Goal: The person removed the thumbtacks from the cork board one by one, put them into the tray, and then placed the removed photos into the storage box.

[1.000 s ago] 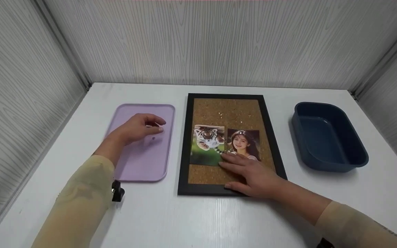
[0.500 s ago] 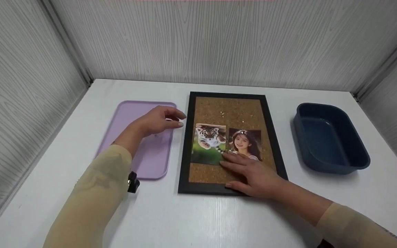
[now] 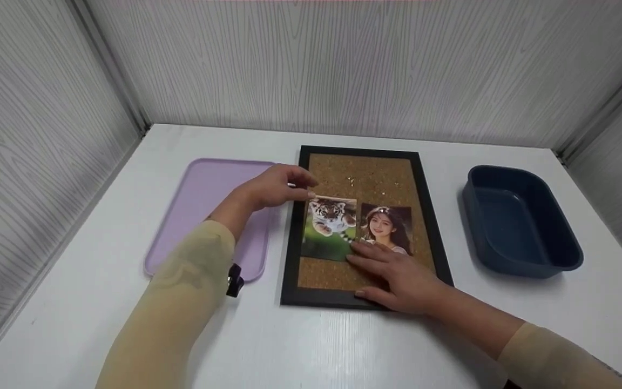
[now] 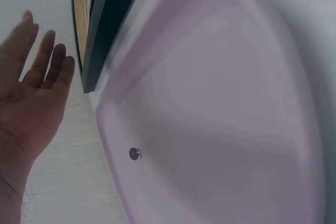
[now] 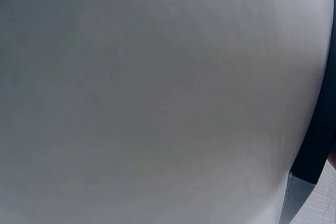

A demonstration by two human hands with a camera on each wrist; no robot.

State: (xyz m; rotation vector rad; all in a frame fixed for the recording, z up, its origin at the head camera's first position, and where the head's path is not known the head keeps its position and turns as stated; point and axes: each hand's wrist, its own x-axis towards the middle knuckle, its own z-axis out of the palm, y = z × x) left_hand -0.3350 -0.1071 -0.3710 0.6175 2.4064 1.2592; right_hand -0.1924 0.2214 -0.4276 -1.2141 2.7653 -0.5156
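My left hand [image 3: 276, 186] reaches over the left border of the framed corkboard [image 3: 367, 299]. Its thumb tip is near the top left corner of a tiger photo [image 3: 331, 229]. In the left wrist view the other fingers of the left hand [image 4: 39, 85] are extended; whether thumb and forefinger pinch something small is hard to see. My right hand [image 3: 405, 278] rests with spread fingers on the board's lower right, touching the lower edges of the tiger photo and a portrait photo [image 3: 394, 221]. A small bright pin head [image 3: 382, 210] shows at the portrait's top.
A purple tray [image 3: 219, 173] lies left of the corkboard, partly under the left forearm. One thumbtack [image 4: 134, 153] is on it. At the right stands a deep navy bin [image 3: 527, 227]. Small shiny spots [image 3: 351, 181] dot the upper cork. Wood-grain panels [image 3: 343, 70] enclose the table.
My left hand has moved right, from above the purple tray to the upper left corner of the tiger photo. My right hand stays in place on the board.
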